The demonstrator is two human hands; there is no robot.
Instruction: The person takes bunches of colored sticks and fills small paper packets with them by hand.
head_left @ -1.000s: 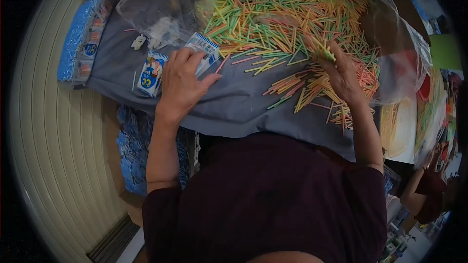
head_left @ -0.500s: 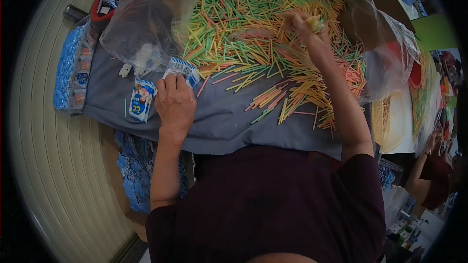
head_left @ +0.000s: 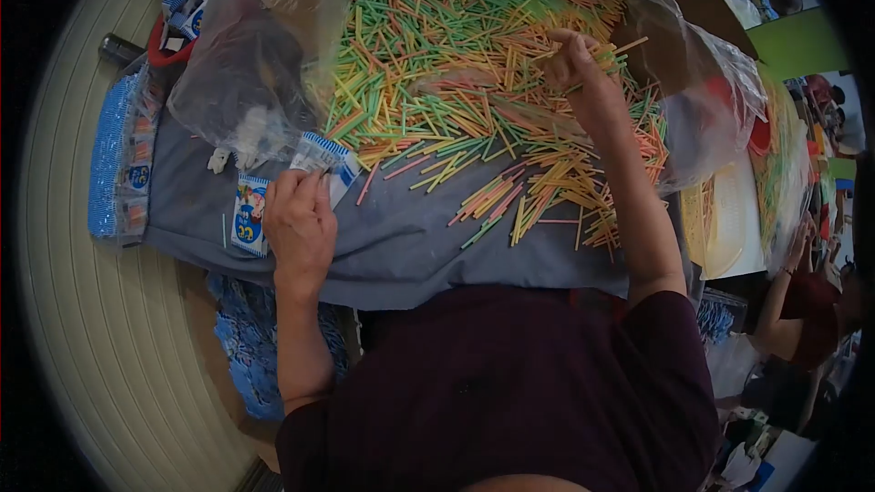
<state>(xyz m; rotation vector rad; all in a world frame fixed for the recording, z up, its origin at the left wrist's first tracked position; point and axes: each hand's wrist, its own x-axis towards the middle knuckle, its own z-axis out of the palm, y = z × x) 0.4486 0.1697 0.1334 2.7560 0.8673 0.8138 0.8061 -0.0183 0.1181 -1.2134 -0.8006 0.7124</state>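
- Head view: my right hand (head_left: 591, 82) is closed round a small bunch of sticks (head_left: 612, 57), above the pile (head_left: 437, 46) toward the worktop's (head_left: 392, 251) far right corner. One yellow stick pokes way out, so a lazy grip could drop it.
- My left hand's (head_left: 301, 219) fingers are bunched on a blue-and-white packet (head_left: 330, 158) over toward the left edge; can't tell if they're pinching or just pressing. Too much force might crumple it.
- Loose sticks (head_left: 547, 200) fan toward the near edge, so a stray forearm could knock some off.
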